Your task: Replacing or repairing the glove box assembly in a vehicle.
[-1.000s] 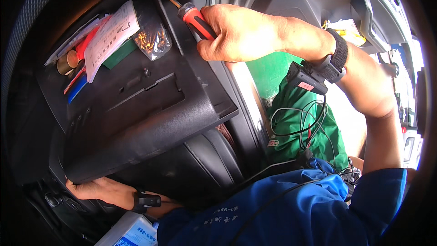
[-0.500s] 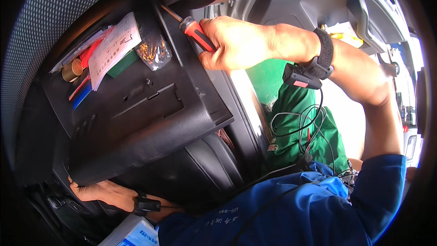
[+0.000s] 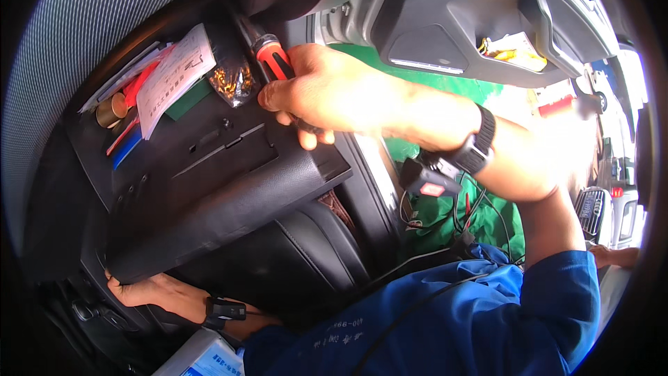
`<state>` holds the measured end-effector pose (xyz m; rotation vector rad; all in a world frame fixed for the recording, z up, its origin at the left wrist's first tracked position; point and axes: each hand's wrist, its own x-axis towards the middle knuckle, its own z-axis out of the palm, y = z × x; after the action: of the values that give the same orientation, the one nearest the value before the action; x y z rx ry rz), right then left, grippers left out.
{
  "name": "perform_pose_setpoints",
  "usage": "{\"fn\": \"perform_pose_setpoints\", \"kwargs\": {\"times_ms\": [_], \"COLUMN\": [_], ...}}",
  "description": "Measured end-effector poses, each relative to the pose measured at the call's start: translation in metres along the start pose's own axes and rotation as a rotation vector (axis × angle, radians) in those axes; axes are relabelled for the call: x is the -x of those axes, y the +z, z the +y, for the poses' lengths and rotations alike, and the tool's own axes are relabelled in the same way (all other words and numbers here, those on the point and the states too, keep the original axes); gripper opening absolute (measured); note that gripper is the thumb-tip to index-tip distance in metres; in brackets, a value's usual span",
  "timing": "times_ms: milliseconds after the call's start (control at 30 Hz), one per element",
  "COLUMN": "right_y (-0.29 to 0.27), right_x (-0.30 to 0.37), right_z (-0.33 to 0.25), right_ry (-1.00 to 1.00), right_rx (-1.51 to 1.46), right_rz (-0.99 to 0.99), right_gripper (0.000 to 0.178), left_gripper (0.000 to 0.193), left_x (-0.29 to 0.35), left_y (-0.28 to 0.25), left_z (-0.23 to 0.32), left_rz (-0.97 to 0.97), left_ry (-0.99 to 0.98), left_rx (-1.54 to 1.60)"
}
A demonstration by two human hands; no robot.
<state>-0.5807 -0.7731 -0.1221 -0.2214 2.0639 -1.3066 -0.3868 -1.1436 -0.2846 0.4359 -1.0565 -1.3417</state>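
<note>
My right hand (image 3: 313, 90) is closed around a red-and-black screwdriver (image 3: 276, 65) at the right side of an open black glove box (image 3: 229, 203). The screwdriver's shaft points up and left along the dark side of the opening; its tip is hard to make out. My left hand (image 3: 139, 291) grips the glove box at its lower left corner, with some fingers hidden behind the edge. Inside the box lie printed papers (image 3: 177, 73), a clear bag of small brass-coloured pieces (image 3: 232, 82), a round gold-coloured container (image 3: 111, 109) and a blue flat item (image 3: 127, 148).
A black seat (image 3: 306, 244) lies below the glove box. The grey car door (image 3: 445, 28) stands open at upper right, with yellow items (image 3: 522, 59) in its pocket. Cables (image 3: 487, 205) cross my green trousers. A white-and-blue box (image 3: 205, 355) is at bottom left.
My right hand has moved left and down with the screwdriver, its handle now nearer the bag. My right forearm has dropped lower. The left hand and glove box have barely moved.
</note>
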Motion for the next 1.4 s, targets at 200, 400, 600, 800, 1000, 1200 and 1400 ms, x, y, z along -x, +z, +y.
{"fn": "perform_pose_setpoints", "kwargs": {"times_ms": [200,400,600,800,1000,1200,1400], "right_y": [0.009,0.003,0.02,0.033,0.078,0.08,0.085], "right_x": [0.037,0.007,-0.018,-0.02,-0.027,-0.019,-0.017], "right_z": [-0.008,0.002,-0.006,-0.014,-0.037,-0.051,-0.057], "right_ry": [0.188,0.112,0.084,0.135,0.231,0.227,0.25], "right_rx": [-0.642,-0.655,-0.931,-0.918,-0.881,-0.777,-0.708], "right_rz": [-0.001,-0.058,-0.067,0.019,0.246,0.319,0.31], "right_gripper": [0.022,0.016,0.014,0.01,0.017,0.016,0.018], "left_gripper": [0.021,0.025,0.03,0.027,0.03,0.06,0.063], "left_x": [-0.004,-0.006,0.004,-0.001,0.056,0.09,0.077], "left_y": [-0.014,-0.022,-0.007,-0.015,0.03,0.035,0.028], "left_z": [-0.006,-0.001,0.003,0.002,0.034,0.045,0.043], "left_rz": [-0.018,-0.094,-0.021,0.076,0.003,-0.473,-0.472], "left_ry": [0.141,-0.1,-0.002,-0.15,-0.049,0.563,0.652], "left_rx": [-0.182,0.113,-0.028,0.107,-0.219,-0.903,-0.976]}}
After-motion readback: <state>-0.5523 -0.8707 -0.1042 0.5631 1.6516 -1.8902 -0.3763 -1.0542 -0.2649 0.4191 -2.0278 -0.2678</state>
